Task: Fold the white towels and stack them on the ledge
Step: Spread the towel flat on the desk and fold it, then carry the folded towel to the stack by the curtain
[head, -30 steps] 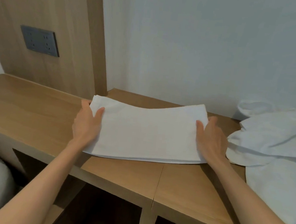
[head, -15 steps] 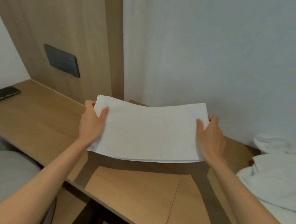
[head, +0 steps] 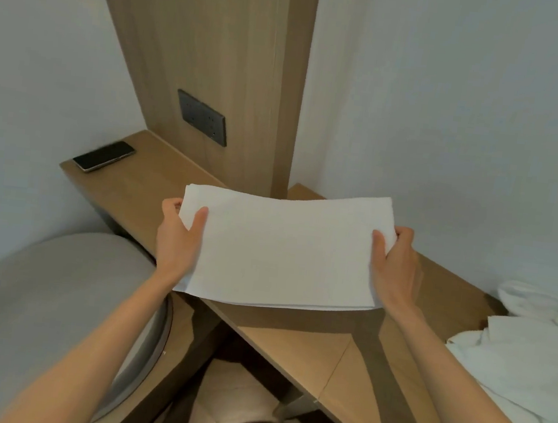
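A folded white towel (head: 284, 249) hangs in the air above the wooden ledge (head: 308, 348), flat and slightly bowed. My left hand (head: 176, 238) grips its left edge, thumb on top and fingers underneath. My right hand (head: 394, 264) grips the right edge the same way. A heap of unfolded white towels (head: 524, 357) lies on the ledge at the right. The towel casts a shadow on the wood below it.
A dark phone (head: 103, 155) lies at the far left end of the ledge. A grey socket plate (head: 201, 122) sits on the wooden wall panel behind. A pale rounded seat (head: 37, 306) stands at the lower left. White walls close the corner.
Both hands lifted the folded towel off the ledge and carried it up and leftward. The view swung left, bringing the phone and the ledge's left end into sight.
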